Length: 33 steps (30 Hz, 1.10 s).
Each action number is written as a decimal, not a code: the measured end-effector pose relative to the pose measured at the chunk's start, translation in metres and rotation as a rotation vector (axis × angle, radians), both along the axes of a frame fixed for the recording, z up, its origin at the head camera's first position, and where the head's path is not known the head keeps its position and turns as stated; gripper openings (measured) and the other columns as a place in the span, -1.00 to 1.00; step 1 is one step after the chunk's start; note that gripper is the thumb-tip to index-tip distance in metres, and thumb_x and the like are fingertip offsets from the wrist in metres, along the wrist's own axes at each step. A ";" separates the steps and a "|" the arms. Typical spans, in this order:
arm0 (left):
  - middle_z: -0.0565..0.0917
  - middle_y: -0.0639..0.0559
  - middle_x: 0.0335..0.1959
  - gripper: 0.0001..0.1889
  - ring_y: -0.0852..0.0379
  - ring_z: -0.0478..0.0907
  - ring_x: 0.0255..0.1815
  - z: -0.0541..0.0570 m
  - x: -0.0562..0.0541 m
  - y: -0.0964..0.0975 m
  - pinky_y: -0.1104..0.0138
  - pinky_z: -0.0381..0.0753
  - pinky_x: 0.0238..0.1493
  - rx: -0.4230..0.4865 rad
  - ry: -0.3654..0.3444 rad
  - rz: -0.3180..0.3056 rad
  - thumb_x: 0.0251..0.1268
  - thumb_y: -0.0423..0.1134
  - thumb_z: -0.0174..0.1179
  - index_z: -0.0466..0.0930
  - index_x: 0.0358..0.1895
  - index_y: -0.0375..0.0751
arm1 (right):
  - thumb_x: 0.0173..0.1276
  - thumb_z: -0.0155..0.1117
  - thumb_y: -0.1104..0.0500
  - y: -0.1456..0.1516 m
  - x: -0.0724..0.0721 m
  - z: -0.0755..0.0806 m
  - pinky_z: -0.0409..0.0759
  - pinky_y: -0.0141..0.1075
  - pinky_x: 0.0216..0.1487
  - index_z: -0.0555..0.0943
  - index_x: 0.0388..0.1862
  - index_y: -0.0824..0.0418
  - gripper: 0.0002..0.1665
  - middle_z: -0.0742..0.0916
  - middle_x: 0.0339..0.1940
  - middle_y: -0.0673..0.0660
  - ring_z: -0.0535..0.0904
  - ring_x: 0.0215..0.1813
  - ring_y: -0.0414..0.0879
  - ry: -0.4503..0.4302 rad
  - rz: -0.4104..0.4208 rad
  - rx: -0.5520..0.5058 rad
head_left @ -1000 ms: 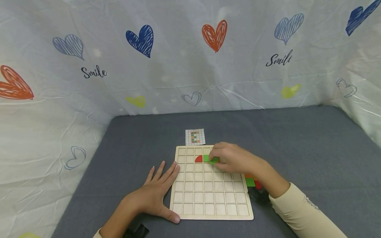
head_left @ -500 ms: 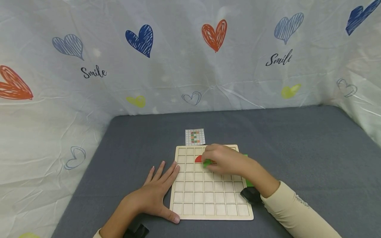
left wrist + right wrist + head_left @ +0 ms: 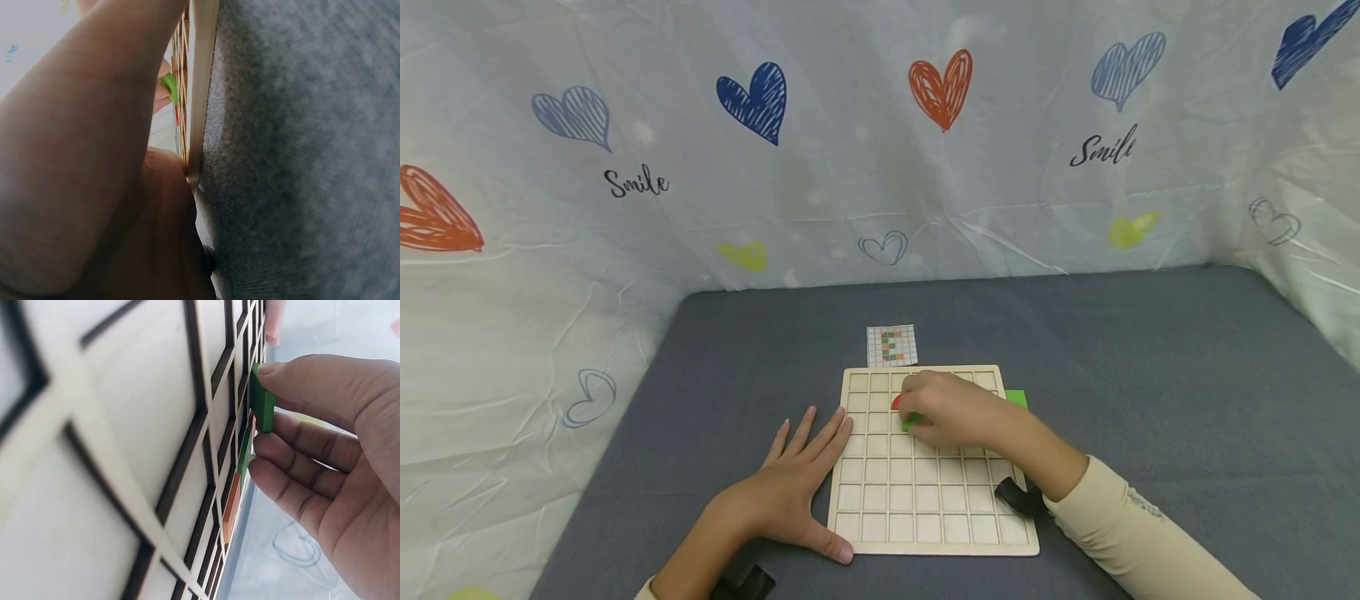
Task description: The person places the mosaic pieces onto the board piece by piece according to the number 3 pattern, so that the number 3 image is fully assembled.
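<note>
A pale wooden grid board lies on the grey cloth. My right hand is over its upper part and pinches a small green tile between thumb and fingers. In the head view only a corner of that green tile shows. Part of a red tile sits in a cell just beyond the fingers. The right wrist view shows another green tile and an orange tile in the grid. My left hand lies spread along the board's left edge, with thumb and fingertips touching it.
A small printed card with a coloured grid pattern lies beyond the board's far edge. A green piece shows beside the board's right edge, partly behind the right forearm. A white curtain with hearts hangs behind the table.
My right hand has moved left and slightly nearer across the board, carrying the green tile. Its forearm now covers the pieces seen earlier at the lower right. The left hand has stayed put.
</note>
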<state>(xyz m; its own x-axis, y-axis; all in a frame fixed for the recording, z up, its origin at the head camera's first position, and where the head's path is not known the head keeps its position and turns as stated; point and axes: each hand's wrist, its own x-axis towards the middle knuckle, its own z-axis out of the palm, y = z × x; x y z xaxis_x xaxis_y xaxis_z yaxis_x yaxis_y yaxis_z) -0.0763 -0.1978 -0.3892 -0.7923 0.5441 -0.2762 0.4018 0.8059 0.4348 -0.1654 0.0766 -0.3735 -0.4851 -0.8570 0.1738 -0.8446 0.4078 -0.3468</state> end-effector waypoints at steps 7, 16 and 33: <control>-0.32 0.09 0.65 0.49 -0.21 -0.52 0.59 -0.001 0.000 0.000 -0.26 -0.49 0.42 -0.001 -0.001 0.001 -0.32 0.63 0.34 -0.31 0.66 0.04 | 0.21 0.40 0.34 -0.005 0.001 0.000 0.51 -0.37 -0.28 0.72 -0.41 0.12 -0.89 0.59 -0.42 -0.05 0.45 -0.36 -0.21 0.041 0.006 0.023; -0.33 0.10 0.65 0.49 -0.20 -0.53 0.59 -0.001 0.000 -0.001 -0.26 -0.50 0.43 -0.005 -0.005 0.002 -0.33 0.64 0.33 -0.31 0.66 0.05 | 0.22 0.38 0.33 -0.009 0.002 0.001 0.51 -0.37 -0.30 0.72 -0.39 0.11 -0.88 0.57 -0.43 -0.07 0.45 -0.38 -0.22 0.039 -0.004 0.041; -0.34 0.11 0.65 0.50 -0.18 -0.54 0.59 -0.001 0.000 -0.001 -0.24 -0.50 0.43 -0.009 -0.006 0.004 -0.34 0.66 0.31 -0.32 0.66 0.06 | 0.22 0.47 0.29 -0.017 0.003 0.002 0.46 -0.38 -0.33 0.66 -0.43 0.09 -0.85 0.50 -0.47 -0.09 0.39 -0.42 -0.22 0.018 -0.019 0.054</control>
